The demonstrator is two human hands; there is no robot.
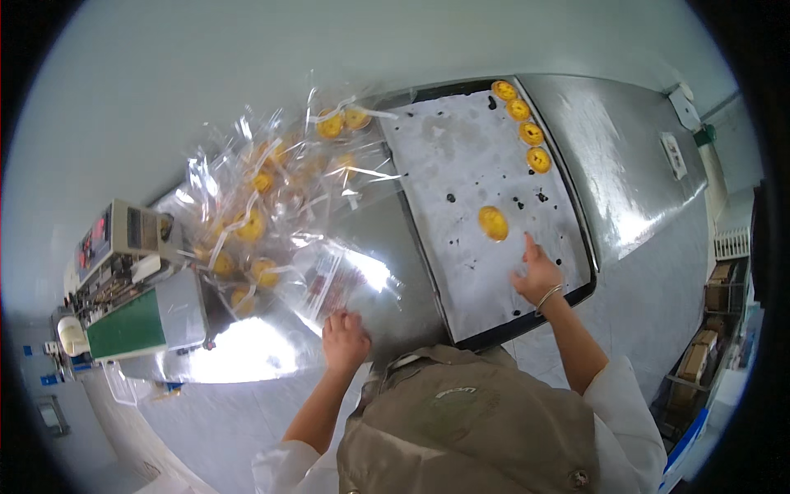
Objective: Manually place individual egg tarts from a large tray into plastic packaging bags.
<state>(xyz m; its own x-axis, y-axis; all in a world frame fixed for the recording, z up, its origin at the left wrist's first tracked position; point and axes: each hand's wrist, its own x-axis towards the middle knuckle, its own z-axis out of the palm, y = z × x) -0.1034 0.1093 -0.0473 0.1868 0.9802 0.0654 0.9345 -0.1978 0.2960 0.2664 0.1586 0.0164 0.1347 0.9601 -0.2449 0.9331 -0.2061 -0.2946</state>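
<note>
My left hand (345,339) has its fingers curled on the near edge of a clear plastic bag (330,281) with red print, over the steel table. Over the baking tray, my right hand (537,275) holds nothing; its index finger points forward and the thumb stands apart. Just beyond that fingertip, to the left, is a single yellow egg tart (494,223), apart from the hand. Several more egg tarts (531,133) line the far right edge of the tray. White paper (469,272), dotted with dark burnt spots, covers the tray inside its black rim (500,333).
Several clear bags with egg tarts (250,225) are heaped left of the tray. Beside them stands a sealing machine with a green conveyor belt (126,327). The steel table (395,327) meets a wall at the back. Shelves with boxes (694,358) stand at the right.
</note>
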